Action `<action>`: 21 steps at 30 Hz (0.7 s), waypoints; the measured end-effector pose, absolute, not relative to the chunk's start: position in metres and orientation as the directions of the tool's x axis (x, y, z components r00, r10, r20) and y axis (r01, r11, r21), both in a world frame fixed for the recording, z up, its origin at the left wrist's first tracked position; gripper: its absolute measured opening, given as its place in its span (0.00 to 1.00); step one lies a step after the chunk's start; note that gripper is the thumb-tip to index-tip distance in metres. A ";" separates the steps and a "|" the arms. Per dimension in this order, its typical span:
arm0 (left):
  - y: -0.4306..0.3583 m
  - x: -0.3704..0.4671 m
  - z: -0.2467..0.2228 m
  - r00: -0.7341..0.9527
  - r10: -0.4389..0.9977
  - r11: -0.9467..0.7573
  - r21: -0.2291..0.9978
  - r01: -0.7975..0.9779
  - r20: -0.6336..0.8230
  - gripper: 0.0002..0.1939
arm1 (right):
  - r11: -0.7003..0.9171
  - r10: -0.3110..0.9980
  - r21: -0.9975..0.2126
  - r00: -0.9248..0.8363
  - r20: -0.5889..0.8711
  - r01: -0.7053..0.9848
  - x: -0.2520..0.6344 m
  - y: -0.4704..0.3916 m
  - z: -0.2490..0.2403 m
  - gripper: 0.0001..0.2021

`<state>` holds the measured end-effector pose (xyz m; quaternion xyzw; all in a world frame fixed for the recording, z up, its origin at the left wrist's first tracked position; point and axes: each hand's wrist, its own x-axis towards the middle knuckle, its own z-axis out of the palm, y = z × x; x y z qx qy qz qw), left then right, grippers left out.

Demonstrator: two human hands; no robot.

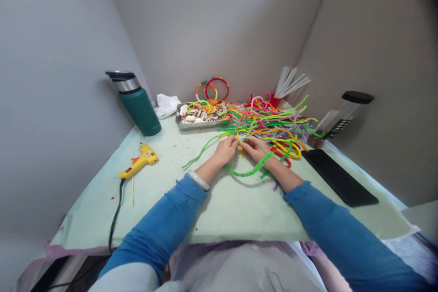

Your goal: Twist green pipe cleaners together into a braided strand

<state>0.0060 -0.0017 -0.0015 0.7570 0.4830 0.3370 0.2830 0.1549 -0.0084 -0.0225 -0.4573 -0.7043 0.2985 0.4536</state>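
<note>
L hand (pixel 226 150) and R hand (pixel 256 148): near each other over the table, both pinched closed at the fingertips, w/ a short yellow strip (pixel 241 151) btwn; which strand each grips is too small for me to tell. The green strip (pixel 250 173), fuzzy and bright, bows in a smooth arc on the near side of my hands, from by the L hand to the R wrist. Beyond: heap of coloured strips (pixel 267 123), close behind my R hand; metal tray (pixel 205 125) of shells, farther back; two rings (pixel 217 89) against the wall. L side: yellow glue gun (pixel 141 162), well apart from my L forearm; green bottle (pixel 140 110) behind it. R side: black phone (pixel 338 178), long edge near the table's R edge. Pale cover (pixel 236 219) spans btwn my forearms to the near edge, giving room toward me.
</note>
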 end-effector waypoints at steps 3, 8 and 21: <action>-0.001 0.006 -0.002 0.319 0.916 -0.383 0.764 0.520 0.243 0.12 | 0.426 0.905 -0.839 -0.154 0.397 0.339 0.155 -0.008 -0.023 0.14; -0.001 0.005 -0.002 0.324 0.916 -0.382 0.759 0.528 0.236 0.13 | 0.424 0.906 -0.847 -0.137 0.402 0.321 0.155 -0.007 -0.024 0.16; -0.003 0.006 -0.001 0.313 0.921 -0.373 0.748 0.549 0.230 0.14 | 0.391 0.920 -0.892 -0.070 0.385 0.229 0.155 -0.005 -0.029 0.16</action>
